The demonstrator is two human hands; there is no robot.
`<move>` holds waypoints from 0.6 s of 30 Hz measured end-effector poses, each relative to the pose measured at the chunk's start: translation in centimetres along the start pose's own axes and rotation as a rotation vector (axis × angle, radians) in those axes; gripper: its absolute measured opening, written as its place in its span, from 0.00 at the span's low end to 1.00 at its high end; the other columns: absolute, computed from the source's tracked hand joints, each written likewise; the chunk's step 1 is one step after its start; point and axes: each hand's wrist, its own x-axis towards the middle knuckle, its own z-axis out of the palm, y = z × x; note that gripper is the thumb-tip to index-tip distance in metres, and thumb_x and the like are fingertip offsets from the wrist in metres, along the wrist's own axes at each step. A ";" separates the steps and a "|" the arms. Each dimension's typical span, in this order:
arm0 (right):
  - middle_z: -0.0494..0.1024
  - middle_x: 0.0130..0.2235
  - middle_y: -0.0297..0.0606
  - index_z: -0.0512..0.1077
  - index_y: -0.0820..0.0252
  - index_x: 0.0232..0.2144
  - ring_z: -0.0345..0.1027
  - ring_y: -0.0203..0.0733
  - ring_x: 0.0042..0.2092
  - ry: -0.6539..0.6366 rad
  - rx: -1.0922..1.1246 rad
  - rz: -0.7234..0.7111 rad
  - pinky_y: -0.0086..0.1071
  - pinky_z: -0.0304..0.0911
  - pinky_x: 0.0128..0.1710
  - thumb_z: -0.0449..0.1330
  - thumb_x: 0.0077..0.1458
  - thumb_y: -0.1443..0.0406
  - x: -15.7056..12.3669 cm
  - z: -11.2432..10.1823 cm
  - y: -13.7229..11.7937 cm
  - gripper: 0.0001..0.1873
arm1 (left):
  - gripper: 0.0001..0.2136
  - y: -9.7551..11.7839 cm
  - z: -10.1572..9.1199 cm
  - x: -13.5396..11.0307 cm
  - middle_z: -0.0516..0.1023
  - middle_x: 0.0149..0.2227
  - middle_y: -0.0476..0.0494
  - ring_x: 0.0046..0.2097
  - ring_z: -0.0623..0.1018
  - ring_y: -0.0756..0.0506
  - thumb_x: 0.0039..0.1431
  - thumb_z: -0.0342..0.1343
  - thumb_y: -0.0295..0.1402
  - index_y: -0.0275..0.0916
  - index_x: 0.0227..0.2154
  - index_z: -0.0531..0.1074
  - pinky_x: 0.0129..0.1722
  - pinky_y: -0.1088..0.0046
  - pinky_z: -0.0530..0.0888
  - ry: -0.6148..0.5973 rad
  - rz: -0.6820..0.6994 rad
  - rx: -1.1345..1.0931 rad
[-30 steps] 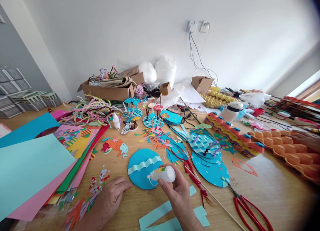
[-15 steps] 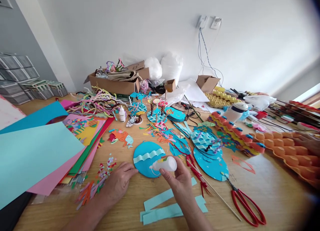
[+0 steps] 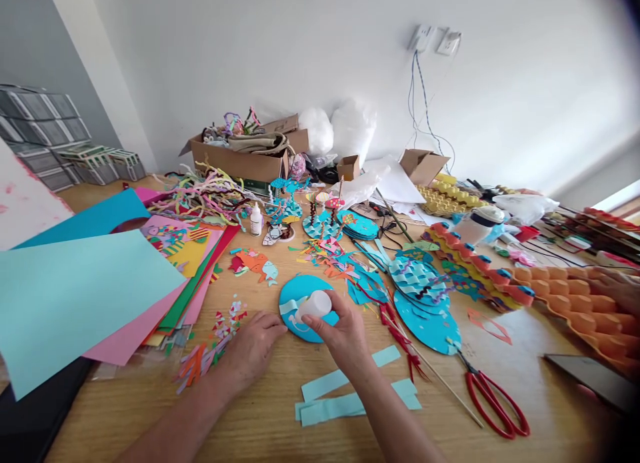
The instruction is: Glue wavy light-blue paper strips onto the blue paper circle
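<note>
A round blue paper disc (image 3: 300, 285) lies on the table with a wavy pale-blue strip (image 3: 289, 307) across it. My right hand (image 3: 339, 329) is closed round a white glue bottle (image 3: 316, 307), tipped nozzle-down over the disc. The bottle covers much of the strip, and its nozzle tip is hard to make out. My left hand (image 3: 257, 346) rests on the table, fingers bent together, its fingertips at the disc's lower left edge. Several loose pale-blue paper strips (image 3: 345, 406) lie below the right hand.
Red-handled scissors (image 3: 495, 403) and a thin stick (image 3: 445, 391) lie at right. Coloured paper sheets (image 3: 85, 296) spread at left; paper scraps (image 3: 227, 326) lie beside my left hand. Another person's hand (image 3: 617, 289) touches an orange egg tray (image 3: 575, 293). A second glue bottle (image 3: 256, 220) stands farther back.
The glue bottle has tilted more steeply and moved over the disc's middle, covering more of the strip. My left hand stays at the disc's edge. The view has shifted slightly; a dark flat object appears at right.
</note>
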 end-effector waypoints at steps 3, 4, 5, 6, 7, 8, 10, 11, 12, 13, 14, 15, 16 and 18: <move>0.72 0.24 0.30 0.69 0.58 0.26 0.64 0.36 0.27 -0.012 -0.013 -0.009 0.26 0.58 0.27 0.63 0.42 0.59 0.1 0.1 -0.2 0.10 | 0.20 0.2 -0.3 0.1 0.76 0.37 0.46 0.40 0.72 0.46 0.52 0.42 0.16 0.40 0.40 0.73 0.40 0.67 0.72 -0.024 -0.016 0.000; 0.73 0.24 0.30 0.69 0.58 0.26 0.64 0.36 0.27 -0.015 -0.012 -0.013 0.26 0.57 0.27 0.63 0.41 0.59 0.1 0.2 -0.2 0.10 | 0.20 0.2 -0.4 0.1 0.76 0.37 0.46 0.41 0.72 0.46 0.52 0.42 0.16 0.40 0.40 0.73 0.40 0.67 0.72 -0.033 -0.022 0.000; 0.73 0.25 0.30 0.69 0.58 0.26 0.64 0.36 0.27 -0.019 -0.010 -0.016 0.26 0.57 0.27 0.63 0.41 0.60 0.1 0.2 -0.2 0.10 | 0.20 0.3 -0.4 0.2 0.76 0.38 0.46 0.41 0.72 0.46 0.52 0.42 0.16 0.41 0.41 0.73 0.40 0.67 0.72 -0.042 -0.027 0.001; 0.73 0.25 0.30 0.69 0.58 0.26 0.64 0.36 0.27 -0.020 -0.008 -0.017 0.26 0.57 0.27 0.63 0.41 0.60 0.0 0.2 -0.3 0.10 | 0.21 0.3 -0.5 0.2 0.75 0.38 0.46 0.41 0.72 0.46 0.52 0.42 0.16 0.41 0.41 0.73 0.41 0.67 0.72 -0.047 -0.032 0.002; 0.73 0.25 0.30 0.69 0.58 0.26 0.64 0.36 0.27 -0.020 -0.008 -0.015 0.26 0.57 0.27 0.63 0.41 0.60 0.0 0.3 -0.3 0.10 | 0.21 0.3 -0.5 0.2 0.75 0.39 0.46 0.41 0.72 0.46 0.52 0.42 0.16 0.41 0.42 0.72 0.41 0.67 0.72 -0.049 -0.036 0.003; 0.73 0.25 0.29 0.69 0.58 0.26 0.64 0.36 0.27 -0.020 -0.011 -0.013 0.26 0.57 0.27 0.63 0.41 0.60 0.0 0.3 -0.3 0.10 | 0.21 0.3 -0.4 0.2 0.75 0.39 0.46 0.41 0.72 0.46 0.51 0.42 0.16 0.41 0.42 0.72 0.41 0.67 0.72 -0.045 -0.037 0.004; 0.72 0.24 0.29 0.69 0.58 0.26 0.64 0.36 0.27 -0.023 -0.024 -0.002 0.26 0.56 0.27 0.63 0.41 0.60 0.0 0.2 -0.3 0.10 | 0.21 0.2 -0.3 0.2 0.76 0.39 0.46 0.42 0.72 0.46 0.51 0.42 0.16 0.40 0.42 0.72 0.41 0.67 0.72 -0.034 -0.028 0.012; 0.72 0.24 0.29 0.69 0.58 0.26 0.64 0.36 0.27 -0.026 -0.029 0.003 0.26 0.56 0.27 0.63 0.41 0.60 0.0 0.2 -0.3 0.10 | 0.22 0.1 -0.2 0.1 0.76 0.39 0.46 0.41 0.72 0.46 0.50 0.42 0.16 0.40 0.42 0.72 0.41 0.67 0.72 -0.027 -0.022 0.019; 0.72 0.24 0.29 0.69 0.58 0.25 0.63 0.36 0.27 -0.030 -0.030 0.007 0.26 0.56 0.27 0.63 0.41 0.60 0.0 0.2 -0.3 0.09 | 0.22 0.1 -0.2 0.1 0.76 0.39 0.45 0.41 0.73 0.46 0.50 0.42 0.15 0.40 0.42 0.72 0.41 0.67 0.72 -0.022 -0.016 0.026; 0.72 0.24 0.29 0.68 0.58 0.25 0.63 0.36 0.27 -0.036 -0.028 0.010 0.26 0.56 0.27 0.63 0.41 0.60 0.0 0.2 -0.4 0.09 | 0.22 0.0 -0.1 0.1 0.76 0.38 0.45 0.41 0.73 0.46 0.50 0.42 0.15 0.39 0.42 0.72 0.40 0.67 0.72 -0.017 -0.012 0.033; 0.71 0.24 0.29 0.68 0.58 0.25 0.63 0.36 0.27 -0.041 -0.025 0.011 0.26 0.56 0.27 0.63 0.41 0.60 0.0 0.2 -0.4 0.09 | 0.21 0.0 -0.1 0.1 0.76 0.38 0.45 0.41 0.73 0.46 0.50 0.42 0.15 0.39 0.41 0.72 0.40 0.67 0.72 -0.012 -0.009 0.036; 0.71 0.24 0.29 0.68 0.58 0.25 0.63 0.36 0.27 -0.044 -0.021 0.012 0.26 0.56 0.27 0.63 0.42 0.60 0.0 0.2 -0.5 0.09 | 0.21 0.0 -0.1 0.1 0.76 0.38 0.45 0.41 0.73 0.45 0.50 0.42 0.15 0.39 0.41 0.72 0.40 0.67 0.72 -0.009 -0.009 0.037; 0.71 0.24 0.29 0.68 0.58 0.25 0.63 0.36 0.27 -0.045 -0.020 0.012 0.25 0.56 0.27 0.63 0.42 0.60 0.0 0.2 -0.5 0.10 | 0.21 0.1 -0.1 0.1 0.75 0.38 0.45 0.41 0.73 0.45 0.50 0.42 0.15 0.39 0.41 0.72 0.40 0.67 0.72 -0.005 -0.012 0.035; 0.70 0.23 0.28 0.68 0.58 0.24 0.63 0.35 0.26 -0.047 -0.025 0.009 0.25 0.56 0.26 0.63 0.41 0.59 0.0 0.2 -0.5 0.10 | 0.21 0.1 -0.1 0.2 0.75 0.38 0.45 0.40 0.73 0.46 0.50 0.42 0.15 0.40 0.41 0.72 0.40 0.67 0.72 -0.004 -0.017 0.030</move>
